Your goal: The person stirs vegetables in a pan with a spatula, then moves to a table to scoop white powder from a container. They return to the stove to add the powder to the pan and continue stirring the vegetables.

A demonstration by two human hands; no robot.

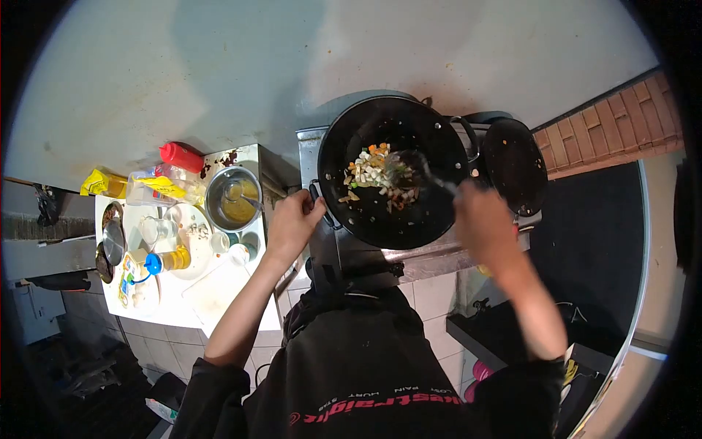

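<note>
A large black wok [380, 227] sits on the stove, with a loop handle on either side. My left hand [295, 218] is closed around its left handle. Chopped vegetables [371, 170], pale, orange and green, lie in the middle of the wok. Smeared by motion, my right hand [484, 219] grips a metal cooking spatula [435, 181] at the wok's right rim. The blurred head of that tool reaches into the right side of the vegetables.
Beside the wok is a flat black pan [515, 168] on the steel stove [431, 265]. At left, a white table [269, 311] carries a steel pot [212, 201] of yellowish liquid, a red bottle [181, 157], a blue-capped bottle [172, 261] and plates. A wall rises behind the stove.
</note>
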